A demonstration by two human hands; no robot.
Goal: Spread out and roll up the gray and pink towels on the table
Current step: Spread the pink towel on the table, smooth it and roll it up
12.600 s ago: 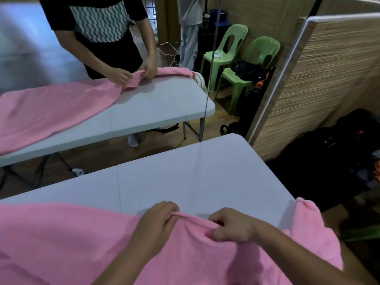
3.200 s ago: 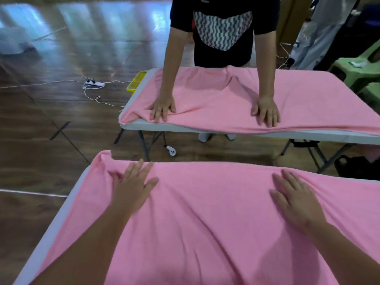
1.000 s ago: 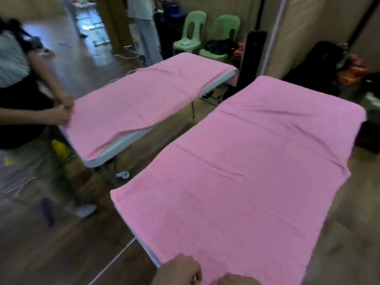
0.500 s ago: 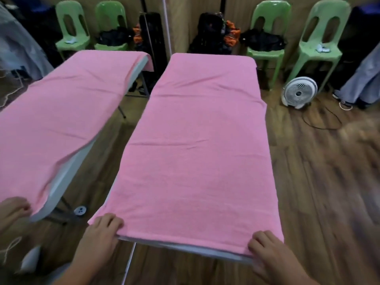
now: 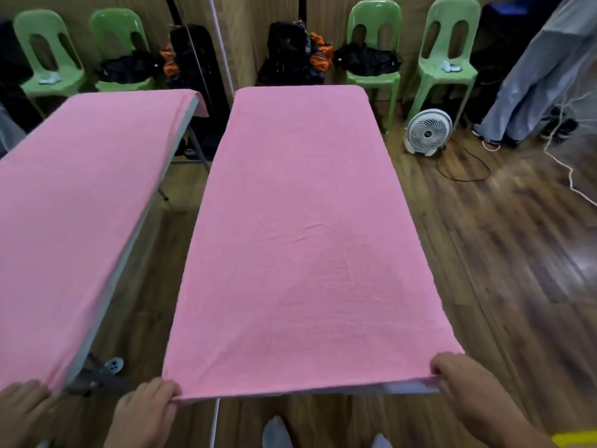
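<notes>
A soft, terry pink towel [image 5: 300, 237] lies flat, a long rectangle covering the table [image 5: 403, 388], its long axis running straight away from the person. The left hand [image 5: 145, 412] pinches its near left corner; the right hand [image 5: 465, 389] grips the near right corner with curled fingers.

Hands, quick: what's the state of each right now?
Left hand: grips the pink towel at its near left corner.
Right hand: grips the same towel at its near right corner.

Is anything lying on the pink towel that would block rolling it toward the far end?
Nothing visible. The pink towel lies bare; the left hand and right hand grip its near corners.
</notes>
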